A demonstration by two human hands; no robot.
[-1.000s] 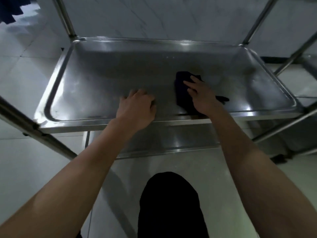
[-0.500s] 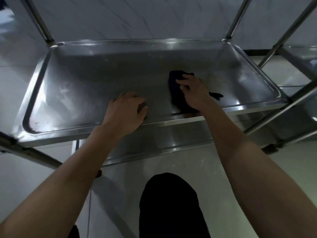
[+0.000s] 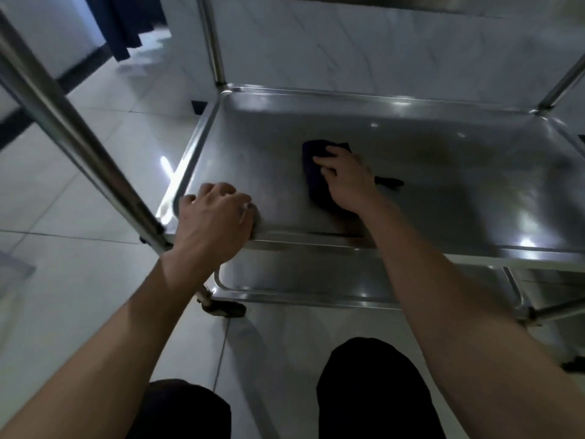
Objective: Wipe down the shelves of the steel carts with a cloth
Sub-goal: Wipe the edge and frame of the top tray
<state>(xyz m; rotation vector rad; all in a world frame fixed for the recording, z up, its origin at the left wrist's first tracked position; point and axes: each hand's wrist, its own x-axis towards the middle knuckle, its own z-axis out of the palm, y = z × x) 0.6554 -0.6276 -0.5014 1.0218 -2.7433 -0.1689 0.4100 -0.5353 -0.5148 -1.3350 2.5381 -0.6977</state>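
Pressing the dark cloth (image 3: pixel 313 175) flat-fingered mid-shelf (image 3: pixel 443 172), the right hand (image 3: pixel 346 179) has slid it leftward; the left hand (image 3: pixel 215 217), now curled over the near-left rim, steadies the cart, so wiping continues.

Left hand (image 3: pixel 218 217) knuckles up, fingers curled over a rim's near corner, forearm bare. Right hand (image 3: pixel 346 179) palm down, fingers spread and slightly bent, pressing flat; arm extended.

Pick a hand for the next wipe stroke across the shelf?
Right. The right hand already presses the dark cloth flat on the shelf, while the left hand grips the near rim, apparently steadying the cart.
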